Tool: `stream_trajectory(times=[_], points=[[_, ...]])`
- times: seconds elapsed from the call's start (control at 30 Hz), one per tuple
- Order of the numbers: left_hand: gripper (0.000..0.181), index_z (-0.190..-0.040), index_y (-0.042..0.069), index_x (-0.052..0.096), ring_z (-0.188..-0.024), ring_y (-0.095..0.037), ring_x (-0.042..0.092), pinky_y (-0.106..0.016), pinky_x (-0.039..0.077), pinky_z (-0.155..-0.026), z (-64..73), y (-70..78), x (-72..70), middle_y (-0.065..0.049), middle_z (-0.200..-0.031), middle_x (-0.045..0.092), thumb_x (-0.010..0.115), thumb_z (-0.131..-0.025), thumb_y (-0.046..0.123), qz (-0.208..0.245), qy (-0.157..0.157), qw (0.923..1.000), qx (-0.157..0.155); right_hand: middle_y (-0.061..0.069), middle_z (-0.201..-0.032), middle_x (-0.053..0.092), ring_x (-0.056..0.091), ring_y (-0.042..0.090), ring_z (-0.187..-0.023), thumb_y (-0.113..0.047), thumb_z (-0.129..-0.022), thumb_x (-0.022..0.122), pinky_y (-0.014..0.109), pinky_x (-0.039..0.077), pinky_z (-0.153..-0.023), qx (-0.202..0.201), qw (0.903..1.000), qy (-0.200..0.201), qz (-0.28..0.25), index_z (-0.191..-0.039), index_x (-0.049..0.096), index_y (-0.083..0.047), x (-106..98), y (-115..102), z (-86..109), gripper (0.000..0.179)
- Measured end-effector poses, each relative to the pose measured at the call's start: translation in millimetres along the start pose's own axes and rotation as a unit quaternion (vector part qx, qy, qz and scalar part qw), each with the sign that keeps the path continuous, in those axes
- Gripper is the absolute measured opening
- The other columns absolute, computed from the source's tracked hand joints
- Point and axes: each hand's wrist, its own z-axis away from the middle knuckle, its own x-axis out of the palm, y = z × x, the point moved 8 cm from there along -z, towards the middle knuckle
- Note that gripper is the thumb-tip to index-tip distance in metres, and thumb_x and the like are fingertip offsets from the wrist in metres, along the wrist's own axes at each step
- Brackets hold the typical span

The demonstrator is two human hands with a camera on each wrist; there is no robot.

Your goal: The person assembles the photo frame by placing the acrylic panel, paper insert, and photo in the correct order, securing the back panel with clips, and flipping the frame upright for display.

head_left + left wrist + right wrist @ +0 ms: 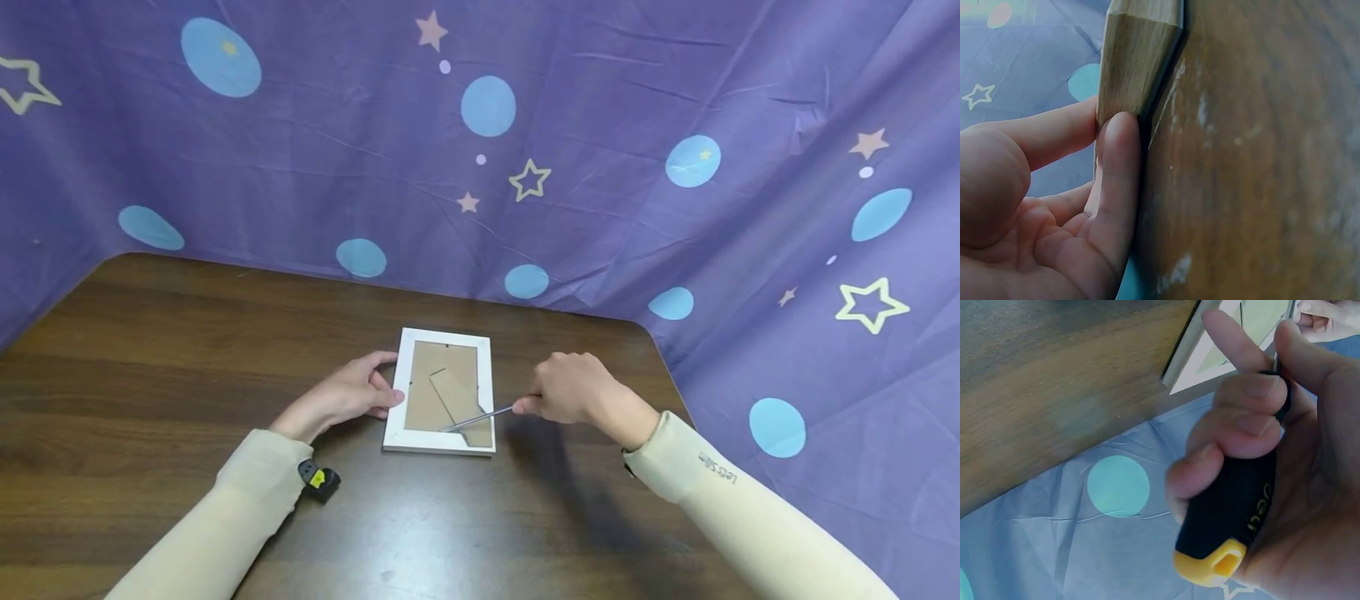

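Picture frame lies back-up on the table. Left hand grips the frame's left edge; right hand, beyond its right edge, clasps the screwdriver, whose shaft crosses the frame's lower back. Clean work likely needs firm bracing and gentle, shallow pressure.

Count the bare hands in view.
2: the left hand holding the white rectangular picture frame by its left edge; the right hand gripping a black-and-yellow-handled metal tool.

A purple cloth with blue spots and stars is hanging behind a wood-grained table, whose top is catching light
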Motion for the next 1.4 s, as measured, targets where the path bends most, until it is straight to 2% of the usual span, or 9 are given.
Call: stream_trajectory(times=[0.1,0.2,0.3,0.4,0.57,0.77,1.1,1.27,1.4], points=[[0.084,-0.163,-0.006,0.026,-0.08,-0.022,0.07,-0.034,0.066,-0.08,0.4,-0.7,0.1,-0.019,-0.1,0.066,0.076,-0.097,0.007,-0.001,0.001,1.0,-0.001,-0.015,-0.075,0.069,0.071,0.02,-0.087,-0.06,-0.099,0.066,0.053,0.06,-0.08,0.018,0.9972,-0.067,-0.029,-0.074,0.079,-0.03,9.1,4.5,-5.3,0.042],[0.085,-0.163,-0.006,0.025,-0.081,-0.022,0.07,-0.034,0.066,-0.08,0.5,-0.8,0.5,-0.019,-0.101,0.066,0.076,-0.097,0.007,0.001,0.001,1.0,-0.001,-0.013,-0.087,0.074,0.07,0.018,-0.097,-0.062,-0.101,0.062,0.052,0.059,-0.086,0.028,0.9916,-0.113,-0.056,-0.072,0.078,-0.03,19.3,9.5,-7.0,0.046],[0.085,-0.163,-0.006,0.025,-0.082,-0.022,0.071,-0.035,0.066,-0.081,-0.1,-0.5,1.4,-0.02,-0.102,0.066,0.076,-0.097,0.007,0.003,0.0,1.0,0.0,-0.008,-0.095,0.075,0.067,0.017,-0.095,-0.062,-0.102,0.06,0.047,0.057,-0.084,0.032,0.9859,-0.139,-0.087,-0.071,0.078,-0.029,28.2,13.0,-5.3,0.049],[0.084,-0.163,-0.006,0.026,-0.081,-0.022,0.071,-0.035,0.066,-0.08,-0.8,-0.5,1.8,-0.02,-0.102,0.066,0.076,-0.097,0.006,0.001,-0.002,1.0,-0.001,-0.007,-0.094,0.073,0.063,0.015,-0.088,-0.059,-0.104,0.059,0.041,0.056,-0.08,0.026,0.9807,-0.149,-0.124,-0.072,0.079,-0.026,35.4,14.1,-1.1,0.05],[0.083,-0.163,-0.004,0.027,-0.082,-0.022,0.07,-0.033,0.066,-0.08,-3.0,-0.1,2.5,-0.019,-0.101,0.066,0.076,-0.097,0.005,0.006,-0.002,1.0,-0.007,-0.008,-0.092,0.073,0.061,0.012,-0.085,-0.057,-0.106,0.058,0.038,0.055,-0.081,0.014,0.9759,-0.138,-0.168,-0.071,0.079,-0.022,45.3,15.7,7.9,0.053],[0.083,-0.163,-0.005,0.027,-0.082,-0.023,0.07,-0.034,0.066,-0.081,-3.6,1.4,4.2,-0.02,-0.101,0.065,0.075,-0.097,0.004,0.012,-0.005,0.9999,-0.004,-0.009,-0.091,0.073,0.061,0.012,-0.084,-0.057,-0.106,0.056,0.037,0.053,-0.078,0.011,0.9742,-0.123,-0.189,-0.069,0.076,-0.024,52.8,17.4,15.4,0.054],[0.083,-0.163,-0.006,0.026,-0.081,-0.022,0.07,-0.034,0.066,-0.08,-1.7,1.6,2.8,-0.02,-0.1,0.066,0.075,-0.097,0.004,0.016,-0.004,0.9999,-0.003,-0.016,-0.076,0.067,0.062,0.01,-0.076,-0.057,-0.105,0.059,0.043,0.057,-0.074,0.009,0.9897,-0.053,-0.133,-0.065,0.073,-0.023,44.8,17.5,19.2,0.054],[0.083,-0.163,-0.006,0.026,-0.081,-0.022,0.07,-0.034,0.066,-0.081,-1.0,0.0,1.6,-0.02,-0.1,0.066,0.075,-0.097,0.004,0.018,-0.003,0.9998,-0.006,-0.015,-0.078,0.069,0.063,0.01,-0.078,-0.06,-0.105,0.056,0.044,0.057,-0.075,0.015,0.9909,-0.061,-0.119,-0.062,0.072,-0.023,42.5,14.6,17.0,0.059],[0.083,-0.163,-0.006,0.025,-0.081,-0.022,0.07,-0.034,0.066,-0.08,-0.7,-0.6,0.1,-0.019,-0.1,0.065,0.075,-0.097,0.004,0.016,-0.002,0.9999,-0.004,-0.013,-0.086,0.071,0.063,0.012,-0.082,-0.064,-0.105,0.053,0.043,0.055,-0.078,0.034,0.9862,-0.101,-0.127,-0.061,0.072,-0.021,45.1,14.6,15.1,0.064]])
